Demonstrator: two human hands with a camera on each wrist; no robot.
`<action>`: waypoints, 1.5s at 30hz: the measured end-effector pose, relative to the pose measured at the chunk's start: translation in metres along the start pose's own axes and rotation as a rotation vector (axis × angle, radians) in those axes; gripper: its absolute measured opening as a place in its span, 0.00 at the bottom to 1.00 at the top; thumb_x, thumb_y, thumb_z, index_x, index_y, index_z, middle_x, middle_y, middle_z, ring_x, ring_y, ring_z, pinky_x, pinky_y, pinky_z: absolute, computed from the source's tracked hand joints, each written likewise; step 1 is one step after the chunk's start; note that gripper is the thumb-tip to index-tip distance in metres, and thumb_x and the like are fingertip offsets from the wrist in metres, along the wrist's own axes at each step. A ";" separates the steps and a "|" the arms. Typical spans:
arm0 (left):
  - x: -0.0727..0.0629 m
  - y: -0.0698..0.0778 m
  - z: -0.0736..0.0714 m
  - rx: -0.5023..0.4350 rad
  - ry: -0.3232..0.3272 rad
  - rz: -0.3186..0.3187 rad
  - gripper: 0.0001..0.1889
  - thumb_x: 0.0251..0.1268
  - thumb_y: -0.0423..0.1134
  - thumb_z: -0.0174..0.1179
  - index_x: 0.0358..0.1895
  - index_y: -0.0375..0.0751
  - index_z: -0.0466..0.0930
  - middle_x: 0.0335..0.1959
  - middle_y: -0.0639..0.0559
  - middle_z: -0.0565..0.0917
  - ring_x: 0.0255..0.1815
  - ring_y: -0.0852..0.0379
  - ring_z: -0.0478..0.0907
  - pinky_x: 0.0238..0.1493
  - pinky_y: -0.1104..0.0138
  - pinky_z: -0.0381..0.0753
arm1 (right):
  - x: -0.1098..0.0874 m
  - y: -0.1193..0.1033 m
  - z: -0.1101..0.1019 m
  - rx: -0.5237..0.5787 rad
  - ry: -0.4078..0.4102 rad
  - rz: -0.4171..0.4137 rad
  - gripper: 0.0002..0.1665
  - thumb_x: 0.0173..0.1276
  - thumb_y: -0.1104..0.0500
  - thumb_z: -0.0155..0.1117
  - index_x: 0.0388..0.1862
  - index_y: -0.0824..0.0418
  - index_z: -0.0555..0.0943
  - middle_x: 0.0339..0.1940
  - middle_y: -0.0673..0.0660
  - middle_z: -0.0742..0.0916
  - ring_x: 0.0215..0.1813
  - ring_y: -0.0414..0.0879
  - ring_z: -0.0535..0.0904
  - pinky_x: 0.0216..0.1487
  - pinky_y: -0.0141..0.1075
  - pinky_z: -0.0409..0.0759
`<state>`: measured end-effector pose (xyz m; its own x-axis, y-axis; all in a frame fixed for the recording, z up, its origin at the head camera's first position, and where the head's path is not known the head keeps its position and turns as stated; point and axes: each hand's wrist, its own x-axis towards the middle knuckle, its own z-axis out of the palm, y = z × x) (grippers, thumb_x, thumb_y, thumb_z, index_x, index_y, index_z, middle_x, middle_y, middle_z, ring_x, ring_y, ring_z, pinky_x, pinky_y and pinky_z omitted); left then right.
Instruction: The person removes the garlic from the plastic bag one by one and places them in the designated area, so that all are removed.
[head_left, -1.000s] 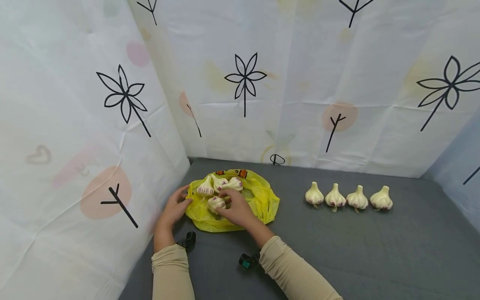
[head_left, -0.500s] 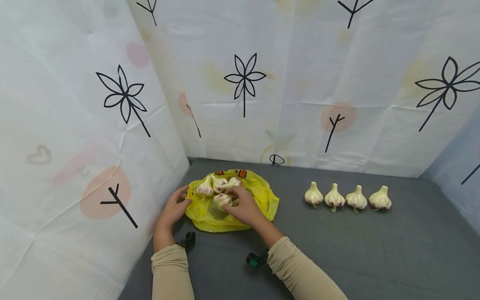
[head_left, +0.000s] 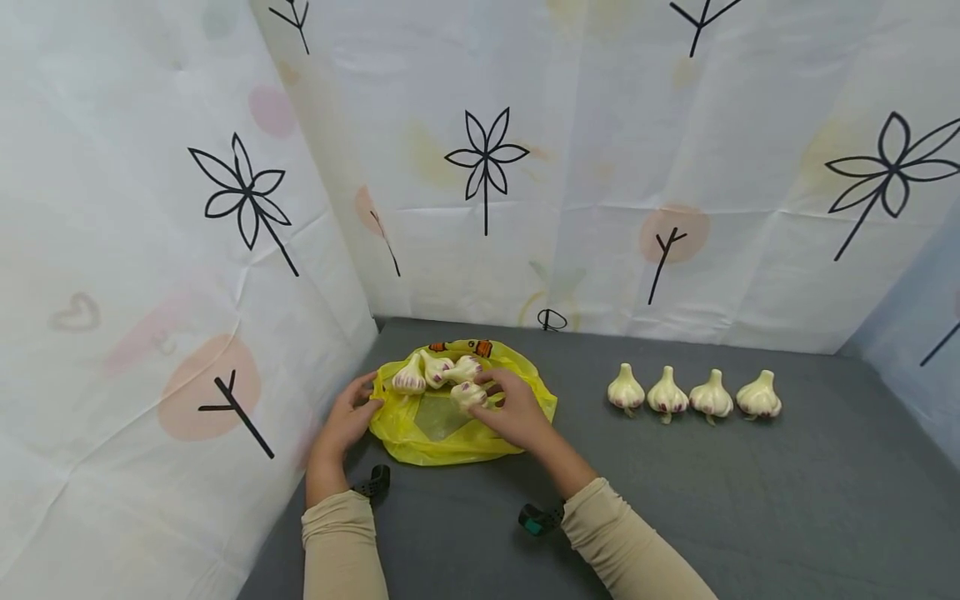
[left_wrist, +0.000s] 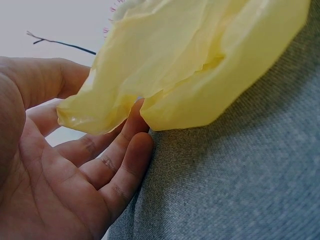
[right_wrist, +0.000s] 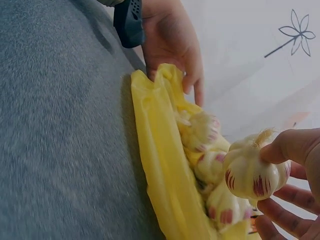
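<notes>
Plainly, the right hand (head_left: 517,414) pinched one garlic bulb (right_wrist: 246,169) over the yellow bag (head_left: 442,452), three other bulbs (head_left: 408,378) lying inside. The left hand (head_left: 351,414) touched the bag's left edge; whether it gripped was unclear. Four more bulbs (head_left: 667,393) lined the tabletop (head_left: 750,517), right.

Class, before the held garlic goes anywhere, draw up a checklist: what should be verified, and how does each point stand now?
1. Garlic bulb gripped by right hand: ok, between thumb and fingers.
2. Garlic bulb clear of yellow plastic bag: not ok, above the bag.
3. Left hand pinching the bag's left edge: cannot tell.
4. Row of four garlic bulbs stems-up on gray table: ok.
</notes>
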<state>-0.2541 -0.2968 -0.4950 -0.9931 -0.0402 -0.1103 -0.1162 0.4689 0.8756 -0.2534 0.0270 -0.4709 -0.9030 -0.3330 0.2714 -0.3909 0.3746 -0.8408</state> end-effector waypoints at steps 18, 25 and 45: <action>0.000 -0.004 0.001 -0.042 0.003 0.002 0.34 0.83 0.40 0.54 0.86 0.43 0.56 0.77 0.27 0.69 0.77 0.31 0.67 0.70 0.44 0.73 | -0.025 0.017 -0.045 -0.015 0.064 -0.061 0.25 0.66 0.63 0.78 0.61 0.60 0.84 0.59 0.61 0.86 0.56 0.61 0.86 0.54 0.59 0.86; 0.002 -0.005 0.001 -0.025 0.008 0.011 0.33 0.82 0.39 0.54 0.85 0.45 0.58 0.75 0.27 0.70 0.76 0.32 0.69 0.69 0.46 0.74 | -0.038 0.027 -0.065 -0.042 0.098 -0.103 0.24 0.67 0.64 0.77 0.61 0.62 0.83 0.58 0.61 0.86 0.55 0.62 0.86 0.52 0.59 0.86; -0.001 -0.001 0.001 -0.032 0.008 -0.010 0.33 0.83 0.39 0.54 0.86 0.45 0.58 0.77 0.27 0.69 0.78 0.32 0.66 0.71 0.43 0.72 | -0.079 0.043 -0.103 -0.141 0.176 -0.154 0.24 0.65 0.67 0.78 0.59 0.63 0.84 0.54 0.60 0.88 0.51 0.58 0.87 0.47 0.51 0.89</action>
<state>-0.2533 -0.2965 -0.4967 -0.9920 -0.0518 -0.1153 -0.1263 0.4402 0.8890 -0.2172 0.1585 -0.4800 -0.8431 -0.2444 0.4791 -0.5361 0.4521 -0.7128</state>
